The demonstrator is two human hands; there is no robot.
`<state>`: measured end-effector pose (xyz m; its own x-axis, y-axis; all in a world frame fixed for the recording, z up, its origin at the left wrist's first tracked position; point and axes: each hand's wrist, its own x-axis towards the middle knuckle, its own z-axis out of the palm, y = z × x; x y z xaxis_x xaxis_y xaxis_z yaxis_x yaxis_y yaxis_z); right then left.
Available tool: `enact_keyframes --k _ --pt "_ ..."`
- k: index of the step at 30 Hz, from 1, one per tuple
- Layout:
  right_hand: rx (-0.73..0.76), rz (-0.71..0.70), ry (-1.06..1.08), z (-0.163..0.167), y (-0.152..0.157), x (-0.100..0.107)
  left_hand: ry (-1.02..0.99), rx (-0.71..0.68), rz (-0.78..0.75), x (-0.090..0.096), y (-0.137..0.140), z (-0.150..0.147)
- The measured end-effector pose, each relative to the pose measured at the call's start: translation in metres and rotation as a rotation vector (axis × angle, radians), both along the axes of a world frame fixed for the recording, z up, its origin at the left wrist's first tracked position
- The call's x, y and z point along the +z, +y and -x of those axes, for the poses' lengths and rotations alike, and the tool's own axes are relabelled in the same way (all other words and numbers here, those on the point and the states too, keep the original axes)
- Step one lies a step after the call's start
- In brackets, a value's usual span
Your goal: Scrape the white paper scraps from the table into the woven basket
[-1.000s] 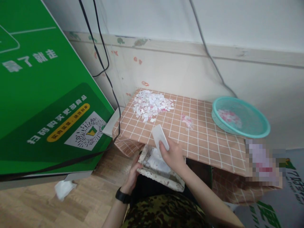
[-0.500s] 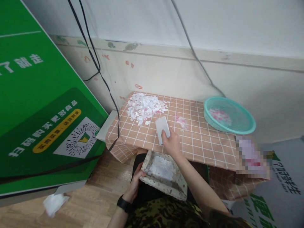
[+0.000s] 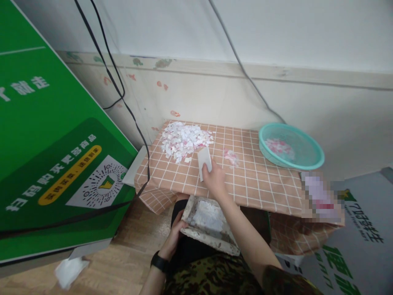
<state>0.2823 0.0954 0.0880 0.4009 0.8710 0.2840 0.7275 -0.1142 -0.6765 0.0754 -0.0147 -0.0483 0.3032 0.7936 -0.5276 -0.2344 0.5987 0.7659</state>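
Note:
My right hand (image 3: 214,177) grips a flat white rectangular card (image 3: 203,160) over the checked tablecloth, tilted up from the cloth. Just beyond the card lies a heap of small white and pale pink paper-like pieces (image 3: 184,139). A smaller cluster of pink and white pieces (image 3: 231,157) is to the right of that hand. My left hand (image 3: 176,229) has its fingers round the left edge of a worn, stained whitish tray (image 3: 211,241) on my lap, below the table edge. White material covers part of its inside. My right forearm hides the tray's right side.
A turquoise mesh basket (image 3: 307,164) with pink and white pieces stands at the table's right. The brown checked tablecloth (image 3: 260,184) hangs over the front edge. A black cable (image 3: 142,135) dangles beside the green sign (image 3: 70,135) at left. A white bag-like item (image 3: 70,272) lies on the floor.
The card has turned more upright and edge-on in my right hand, near the heap. My left hand still holds the tray. The whole view has shifted slightly.

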Motion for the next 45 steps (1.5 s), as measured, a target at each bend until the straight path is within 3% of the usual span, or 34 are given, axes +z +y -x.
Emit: enact_keyframes --k 4,9,16,19,21,25,28,37,45 --pt "-0.08 0.023 0.004 -0.014 0.003 -0.003 0.016 0.042 0.046 -0.011 0.001 0.001" --pt "-0.157 -0.004 0.003 -0.06 -0.014 -0.006 0.039 0.088 0.073 -0.02 0.003 -0.002" --pt "-0.115 -0.033 0.04 -0.129 -0.028 0.016 0.035 0.078 0.104 -0.021 0.006 -0.004" --pt "-0.137 -0.076 -0.074 -0.155 -0.022 0.023 0.034 0.086 0.107 -0.016 0.006 -0.004" --pt "-0.137 -0.013 -0.207 -0.166 -0.014 0.023 0.029 0.091 0.095 -0.011 0.004 -0.005" --pt "-0.106 0.17 -0.411 -0.169 -0.002 0.017 0.013 0.081 0.085 0.003 0.001 -0.007" --pt "-0.074 0.203 -0.46 -0.161 -0.002 0.016 0.013 0.082 0.093 0.009 0.0 -0.007" --pt "0.002 0.115 -0.388 -0.165 -0.004 0.016 0.03 0.064 0.096 0.009 0.001 -0.007" --pt "0.221 -0.022 -0.213 -0.145 -0.005 0.034 -0.007 0.022 0.014 0.011 -0.002 -0.005"
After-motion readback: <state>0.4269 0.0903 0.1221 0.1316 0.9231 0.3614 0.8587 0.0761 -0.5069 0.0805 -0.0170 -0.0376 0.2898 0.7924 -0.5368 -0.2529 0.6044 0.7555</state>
